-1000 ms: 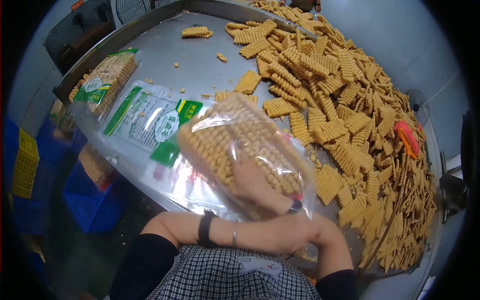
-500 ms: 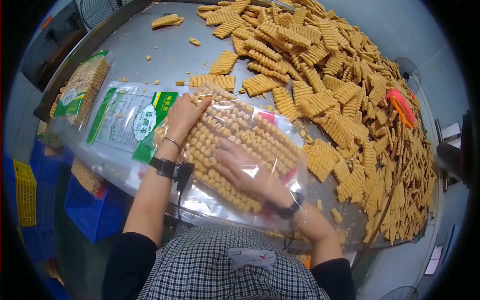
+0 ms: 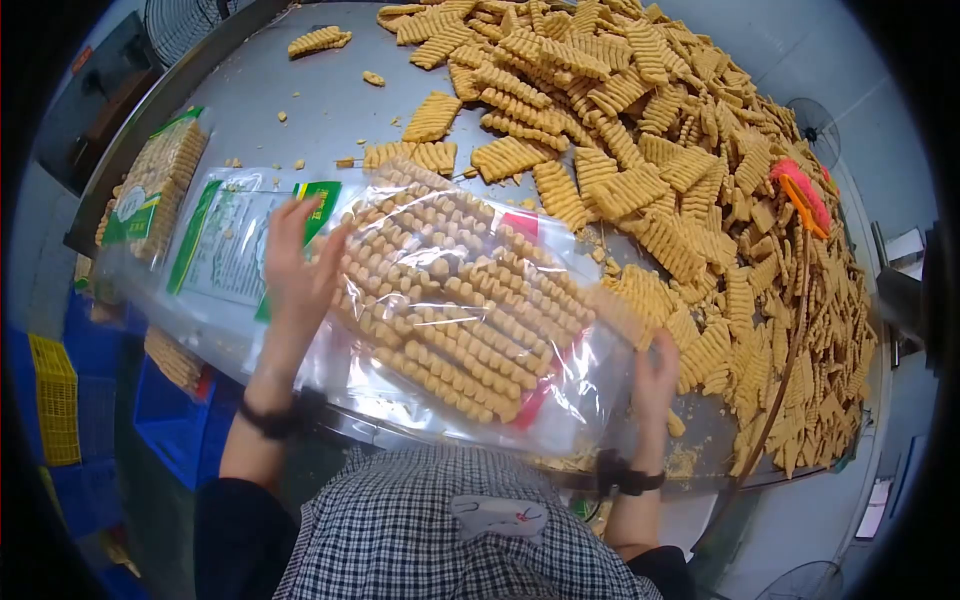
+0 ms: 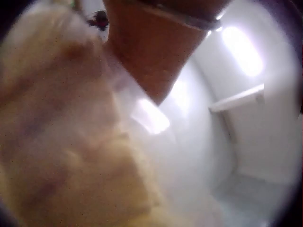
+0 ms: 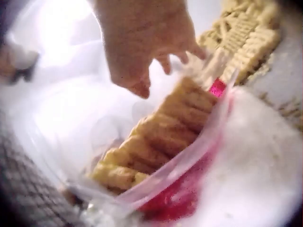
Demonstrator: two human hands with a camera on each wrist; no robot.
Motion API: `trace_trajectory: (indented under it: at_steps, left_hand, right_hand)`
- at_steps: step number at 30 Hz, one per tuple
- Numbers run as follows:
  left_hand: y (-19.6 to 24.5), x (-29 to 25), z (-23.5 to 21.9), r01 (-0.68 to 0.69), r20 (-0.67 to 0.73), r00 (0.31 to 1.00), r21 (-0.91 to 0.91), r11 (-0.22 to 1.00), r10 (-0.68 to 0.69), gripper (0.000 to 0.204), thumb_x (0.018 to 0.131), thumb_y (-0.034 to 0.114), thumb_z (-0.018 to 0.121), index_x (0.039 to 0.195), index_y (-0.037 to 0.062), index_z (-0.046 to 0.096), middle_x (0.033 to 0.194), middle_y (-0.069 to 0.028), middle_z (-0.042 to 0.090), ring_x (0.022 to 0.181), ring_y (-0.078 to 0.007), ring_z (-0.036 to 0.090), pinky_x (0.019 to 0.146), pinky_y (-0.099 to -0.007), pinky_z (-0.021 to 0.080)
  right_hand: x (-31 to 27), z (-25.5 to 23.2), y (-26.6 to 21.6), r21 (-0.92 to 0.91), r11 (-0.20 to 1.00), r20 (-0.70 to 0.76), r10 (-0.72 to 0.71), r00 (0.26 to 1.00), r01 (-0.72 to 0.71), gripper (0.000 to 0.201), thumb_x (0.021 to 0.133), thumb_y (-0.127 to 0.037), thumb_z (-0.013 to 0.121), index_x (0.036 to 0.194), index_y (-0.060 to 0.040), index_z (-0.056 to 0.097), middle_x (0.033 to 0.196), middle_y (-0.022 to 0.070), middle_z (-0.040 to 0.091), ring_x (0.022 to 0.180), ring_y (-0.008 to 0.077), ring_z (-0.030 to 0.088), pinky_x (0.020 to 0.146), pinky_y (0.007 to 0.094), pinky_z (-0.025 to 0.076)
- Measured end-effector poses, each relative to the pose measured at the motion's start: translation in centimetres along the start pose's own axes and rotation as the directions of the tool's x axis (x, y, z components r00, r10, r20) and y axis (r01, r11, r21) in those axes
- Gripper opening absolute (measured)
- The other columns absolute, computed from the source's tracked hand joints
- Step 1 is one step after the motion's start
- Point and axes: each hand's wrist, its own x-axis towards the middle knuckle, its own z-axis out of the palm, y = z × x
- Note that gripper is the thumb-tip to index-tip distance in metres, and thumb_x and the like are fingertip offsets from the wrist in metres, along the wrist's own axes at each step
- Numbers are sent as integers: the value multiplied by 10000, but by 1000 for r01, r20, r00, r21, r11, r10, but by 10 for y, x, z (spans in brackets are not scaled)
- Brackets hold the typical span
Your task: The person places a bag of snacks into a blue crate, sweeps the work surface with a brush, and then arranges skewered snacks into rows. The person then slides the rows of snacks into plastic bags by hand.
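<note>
A clear plastic bag lies at the table's near edge, with rows of ridged, wavy golden snack slabs inside. My left hand is at the bag's left side, fingers apart and holding nothing, over the flat green-and-white printed packaging. Beyond the bag's right end, my right hand pinches the corner of a blurred snack slab at the pile's edge. In the right wrist view the bag's slabs show below this hand, beside a pink printed strip.
A tall pile of loose snack slabs covers the right of the metal table. A filled printed bag stands at left. Blue crates sit below. A pink-and-orange object lies on the pile.
The left hand has let go of the bag's top left and drawn back leftward. The right hand has left the bagged slabs and moved right to the loose pile.
</note>
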Motion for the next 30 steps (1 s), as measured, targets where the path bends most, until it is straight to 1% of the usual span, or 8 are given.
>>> trace_trajectory:
  at_steps: [3, 8, 9, 12, 16, 17, 22, 30]
  left_hand:
    - [0, -44, -62, 408, 474, 803, 8, 913, -362, 208, 877, 183, 634, 876, -23, 601, 772, -110, 608, 731, -230, 613, 604, -292, 451]
    - [33, -95, -71, 930, 890, -261, 335, 149, -375, 460, 968, 403, 495, 999, -44, 599, 835, -146, 672, 687, -202, 680, 547, -254, 547]
    - [38, -104, -66, 958, 916, -278, 288, -9, -289, 488, 957, 425, 506, 1088, -40, 565, 935, -160, 661, 756, -227, 685, 606, -271, 565]
    - [41, -134, -35, 959, 980, -147, 108, -261, -136, 604, 940, 453, 526, 1297, -26, 438, 1209, -187, 573, 985, -270, 656, 780, -319, 576]
    - [68, -129, -24, 971, 908, 233, -201, 127, -347, 633, 855, 286, 692, 1326, -5, 384, 1219, -126, 554, 1114, -206, 552, 912, -320, 494]
    - [61, -142, -19, 894, 816, 438, -348, 283, -378, 720, 798, 203, 751, 1353, -2, 340, 1224, -109, 540, 1112, -190, 532, 952, -317, 458]
    - [45, -59, -83, 930, 818, 285, -362, -63, -500, 753, 777, 150, 753, 1348, -33, 297, 1221, -131, 535, 1113, -209, 547, 948, -348, 476]
    - [-91, 59, -122, 725, 594, 688, -536, 434, -416, 802, 729, 110, 696, 1427, 28, 308, 1276, -115, 525, 1140, -192, 534, 961, -310, 439]
  right_hand:
    - [31, -35, -9, 346, 870, 17, 369, 929, -352, 413, 853, -47, 587, 1251, 40, 521, 1210, 167, 567, 1137, 290, 543, 977, 390, 425]
    - [90, 20, -102, 137, 979, 549, -202, 811, 151, 467, 865, -201, 649, 1269, 0, 527, 1138, 131, 619, 1037, 214, 591, 900, 327, 462]
    - [98, 39, -99, 155, 981, 662, -193, 724, 119, 500, 867, -237, 659, 1292, -16, 516, 1149, 117, 619, 1038, 188, 589, 891, 315, 463]
    - [110, 69, -103, 106, 979, 955, -51, 293, -173, 604, 852, -287, 687, 1357, -42, 462, 1227, 93, 589, 1096, 160, 555, 917, 300, 447]
    - [100, 67, -116, 91, 901, 996, -73, 58, -424, 762, 788, -335, 753, 1403, -51, 407, 1272, 66, 558, 1142, 152, 521, 983, 287, 406]
    - [90, 67, -119, 151, 891, 988, -130, 79, -428, 761, 778, -320, 757, 1396, -41, 413, 1277, 75, 554, 1143, 163, 524, 991, 294, 403]
    - [49, 62, -184, 386, 663, 920, -331, 211, -642, 799, 750, -244, 743, 1404, 3, 358, 1290, 119, 536, 1153, 211, 536, 998, 316, 414]
    - [79, 187, -329, 671, 490, 738, -517, 434, -557, 591, 777, -177, 743, 1265, -9, 454, 1063, 75, 615, 901, 161, 630, 775, 260, 525]
